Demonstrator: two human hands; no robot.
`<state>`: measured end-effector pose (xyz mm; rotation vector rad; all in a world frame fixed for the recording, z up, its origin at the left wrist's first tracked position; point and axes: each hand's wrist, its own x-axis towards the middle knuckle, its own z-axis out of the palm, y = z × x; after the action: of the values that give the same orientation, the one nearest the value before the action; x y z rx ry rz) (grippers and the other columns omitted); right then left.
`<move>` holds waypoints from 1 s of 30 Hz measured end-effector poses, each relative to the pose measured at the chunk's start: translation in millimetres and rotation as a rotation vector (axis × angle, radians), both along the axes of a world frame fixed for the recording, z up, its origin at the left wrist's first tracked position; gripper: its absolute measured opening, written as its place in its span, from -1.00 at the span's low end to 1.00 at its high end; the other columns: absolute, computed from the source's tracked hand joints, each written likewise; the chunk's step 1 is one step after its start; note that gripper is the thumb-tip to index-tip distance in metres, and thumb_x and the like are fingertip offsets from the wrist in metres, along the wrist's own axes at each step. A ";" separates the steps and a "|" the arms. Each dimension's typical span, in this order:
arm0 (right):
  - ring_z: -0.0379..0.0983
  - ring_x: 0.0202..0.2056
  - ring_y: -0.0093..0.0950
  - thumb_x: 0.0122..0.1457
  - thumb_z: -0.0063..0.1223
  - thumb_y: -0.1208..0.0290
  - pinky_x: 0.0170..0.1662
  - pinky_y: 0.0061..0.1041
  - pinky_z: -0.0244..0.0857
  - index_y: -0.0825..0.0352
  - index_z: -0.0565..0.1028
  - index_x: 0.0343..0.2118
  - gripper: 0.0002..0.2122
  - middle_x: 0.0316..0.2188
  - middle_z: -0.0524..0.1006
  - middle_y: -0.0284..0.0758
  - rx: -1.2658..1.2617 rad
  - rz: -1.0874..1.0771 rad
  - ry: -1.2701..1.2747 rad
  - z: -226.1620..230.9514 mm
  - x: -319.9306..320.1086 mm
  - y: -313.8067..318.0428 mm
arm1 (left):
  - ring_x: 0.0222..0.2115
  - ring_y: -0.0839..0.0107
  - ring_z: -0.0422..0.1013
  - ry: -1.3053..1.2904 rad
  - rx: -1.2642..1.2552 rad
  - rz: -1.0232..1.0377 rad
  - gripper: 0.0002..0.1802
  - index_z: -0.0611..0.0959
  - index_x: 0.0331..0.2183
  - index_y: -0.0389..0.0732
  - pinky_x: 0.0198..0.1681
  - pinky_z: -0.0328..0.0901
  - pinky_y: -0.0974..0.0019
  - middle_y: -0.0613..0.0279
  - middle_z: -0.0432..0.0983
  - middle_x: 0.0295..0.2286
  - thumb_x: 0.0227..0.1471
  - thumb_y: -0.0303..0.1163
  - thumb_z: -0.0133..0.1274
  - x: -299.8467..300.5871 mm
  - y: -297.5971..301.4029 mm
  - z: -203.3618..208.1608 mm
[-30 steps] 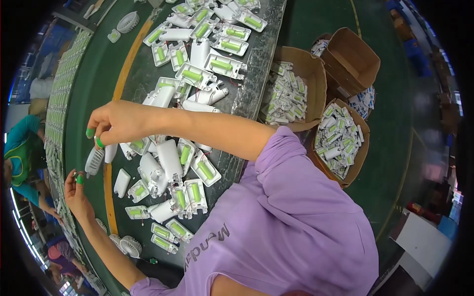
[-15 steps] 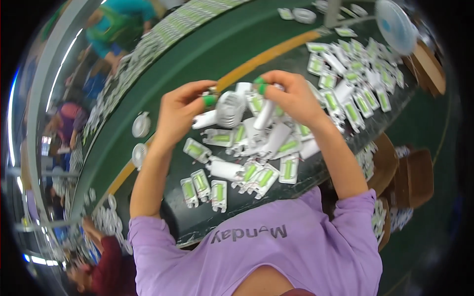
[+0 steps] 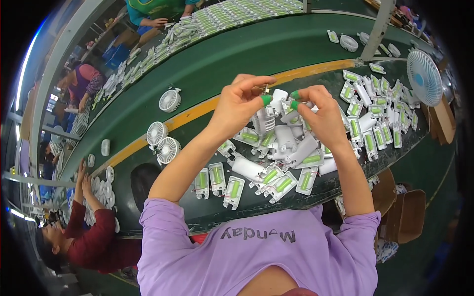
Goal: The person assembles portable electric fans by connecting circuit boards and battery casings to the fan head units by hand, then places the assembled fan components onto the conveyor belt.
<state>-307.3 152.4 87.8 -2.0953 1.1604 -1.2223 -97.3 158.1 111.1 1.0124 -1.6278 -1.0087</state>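
My left hand (image 3: 236, 109) pinches the neck of a small white fan head (image 3: 264, 122) between thumb and index finger. The fan hangs edge-on below the fingertips, and a small brass-coloured bit shows at the pinch. Just to the right, my right hand (image 3: 322, 114) has its thumb and fingers drawn together; what lies between them is too small to make out. Green tape wraps fingertips on both hands. Beneath them is a heap of white handle shells (image 3: 302, 150), several with green battery cells and thin red wires inside.
Two fan heads (image 3: 168, 150) sit by the yellow strip (image 3: 316, 70); another fan (image 3: 170, 100) rests on the green belt (image 3: 217, 54). A second shell pile (image 3: 375, 106) and a larger fan (image 3: 423, 78) are at right. Cardboard boxes (image 3: 411, 217) stand below. Co-workers are at left and across.
The view has swung, so the table appears shifted right and down. The fan head in my left hand has turned from facing me to edge-on. Both hands stay close together above the heap.
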 end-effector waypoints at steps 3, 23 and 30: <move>0.37 -0.33 -0.41 -0.05 0.03 0.50 -0.24 -0.48 0.21 0.41 0.47 -0.35 -0.83 -0.45 0.46 -0.29 0.011 0.005 -0.046 6.2 4.1 2.4 | -0.42 0.60 0.38 0.162 0.214 -0.070 -0.66 0.52 -0.14 -0.30 -0.27 0.30 0.49 0.33 0.46 -0.46 -0.05 -0.62 0.01 -0.9 3.4 5.4; 0.47 -0.35 -0.45 0.00 -0.03 0.59 -0.29 -0.55 0.28 0.45 0.36 -0.22 -0.77 -0.39 0.50 -0.23 0.124 0.261 -0.153 18.6 18.7 10.5 | -0.45 0.60 0.41 0.247 0.215 -0.129 -0.81 0.48 -0.26 -0.35 -0.38 0.33 0.52 0.25 0.48 -0.43 0.01 -0.55 -0.03 2.5 20.9 3.3; 0.44 -0.33 -0.43 -0.03 0.01 0.57 -0.29 -0.52 0.28 0.43 0.40 -0.27 -0.79 -0.37 0.44 -0.24 0.074 0.149 -0.075 20.6 17.1 14.1 | -0.43 0.54 0.45 0.215 0.216 -0.110 -0.81 0.49 -0.26 -0.36 -0.36 0.37 0.50 0.20 0.48 -0.38 0.01 -0.54 0.01 5.3 17.5 -1.1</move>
<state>-290.3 166.5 108.4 -2.0242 0.9831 -1.1609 -92.0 175.7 110.0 0.9263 -1.4315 -1.3436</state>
